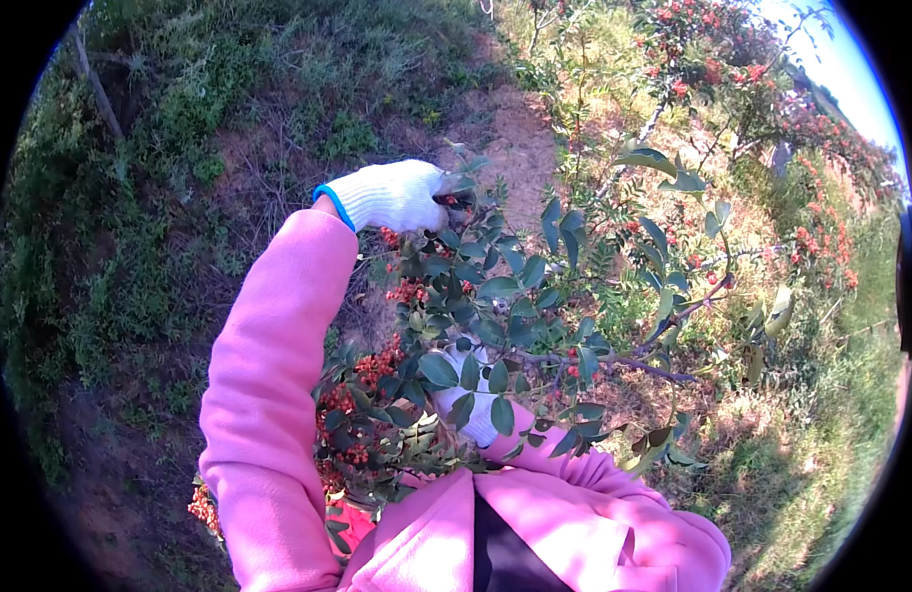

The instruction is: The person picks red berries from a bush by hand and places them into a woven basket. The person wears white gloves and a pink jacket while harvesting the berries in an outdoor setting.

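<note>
Close work among berries (379,365), I'd judge.
These hang below the left hand (409,195), its fingers drawn in at upper leaves (498,287), catch unclear; leaves hide the right hand's (482,401) grip. Any next pull calls for a steady branch (629,362).

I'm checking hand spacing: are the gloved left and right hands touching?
Apart: the head view shows leaves and red berries between the left hand, higher in the picture, and the right hand.
</note>
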{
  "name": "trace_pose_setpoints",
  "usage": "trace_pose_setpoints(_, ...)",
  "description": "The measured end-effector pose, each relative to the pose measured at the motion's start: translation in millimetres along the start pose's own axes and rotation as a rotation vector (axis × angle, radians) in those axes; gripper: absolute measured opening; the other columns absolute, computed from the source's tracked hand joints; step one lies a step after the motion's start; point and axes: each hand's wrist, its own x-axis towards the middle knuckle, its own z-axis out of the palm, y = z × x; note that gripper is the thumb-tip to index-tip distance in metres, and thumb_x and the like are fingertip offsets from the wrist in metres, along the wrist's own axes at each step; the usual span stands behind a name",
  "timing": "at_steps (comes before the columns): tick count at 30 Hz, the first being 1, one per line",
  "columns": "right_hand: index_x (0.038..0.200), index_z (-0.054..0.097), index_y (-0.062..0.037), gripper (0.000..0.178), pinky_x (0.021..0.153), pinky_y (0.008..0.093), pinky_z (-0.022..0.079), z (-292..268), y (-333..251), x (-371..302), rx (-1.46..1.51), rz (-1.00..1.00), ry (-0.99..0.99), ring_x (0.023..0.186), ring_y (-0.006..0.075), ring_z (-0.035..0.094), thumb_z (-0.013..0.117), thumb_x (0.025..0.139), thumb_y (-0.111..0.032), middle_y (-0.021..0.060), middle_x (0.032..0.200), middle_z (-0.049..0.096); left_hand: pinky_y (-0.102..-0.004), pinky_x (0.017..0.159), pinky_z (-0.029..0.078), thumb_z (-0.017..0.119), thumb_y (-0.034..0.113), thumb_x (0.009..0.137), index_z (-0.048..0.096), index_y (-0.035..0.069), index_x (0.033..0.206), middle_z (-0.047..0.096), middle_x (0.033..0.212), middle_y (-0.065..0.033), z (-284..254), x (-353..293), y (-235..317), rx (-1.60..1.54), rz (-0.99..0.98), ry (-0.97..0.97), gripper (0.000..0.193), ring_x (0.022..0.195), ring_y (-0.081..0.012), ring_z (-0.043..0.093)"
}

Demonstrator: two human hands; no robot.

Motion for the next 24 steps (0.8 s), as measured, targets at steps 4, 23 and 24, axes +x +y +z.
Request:
trace_pose_setpoints(4, 0.106, 0.054, -0.0043, 0.030, 0.072, 0.0390, 0.048, -2.3, -0.4, -4.1, -0.017, -0.006, 0.001, 0.083, 0.0312, 0.058, 0.056, 0.076, -0.009, 0.0125, 0.091, 0.058, -0.0335, 0.051, 0.044, 0.058, 0.024, 0.079, 0.057, 0.009, 0.112, 0.060, 0.069, -0.0093, 0.7, -10.2, 5.4, 0.078, 0.042, 0.044, 0.036, 0.056, -0.0186, 0.057)
trace_pose_setpoints(23, 0.106, 0.054, -0.0047, 0.025, 0.071, 0.0376, 0.048, -7.7, -5.5, -9.0, -0.202, -0.043, -0.037, 0.081, 0.0305, 0.059, 0.052, 0.081, -0.009, 0.0122, 0.089, 0.058, -0.0256, 0.046, 0.043, 0.063, 0.032, 0.087, 0.057, 0.006, 0.104, 0.057, 0.068, -0.0017, 53.0, -36.7, -33.3, -0.515, -0.016, 0.151, 0.032, 0.051, -0.0093, 0.053)
trace_pose_setpoints(24, 0.105, 0.054, -0.0047, 0.025, 0.071, 0.0375, 0.048, -7.2, -6.1, -6.8, -0.208, -0.044, -0.043, 0.081, 0.0305, 0.059, 0.052, 0.081, -0.009, 0.0121, 0.089, 0.058, -0.0260, 0.045, 0.043, 0.062, 0.025, 0.088, 0.056, 0.006, 0.104, 0.057, 0.068, -0.0015, 53.4, -44.2, -32.0, -0.514, -0.046, 0.112, 0.026, 0.052, -0.0096, 0.054)
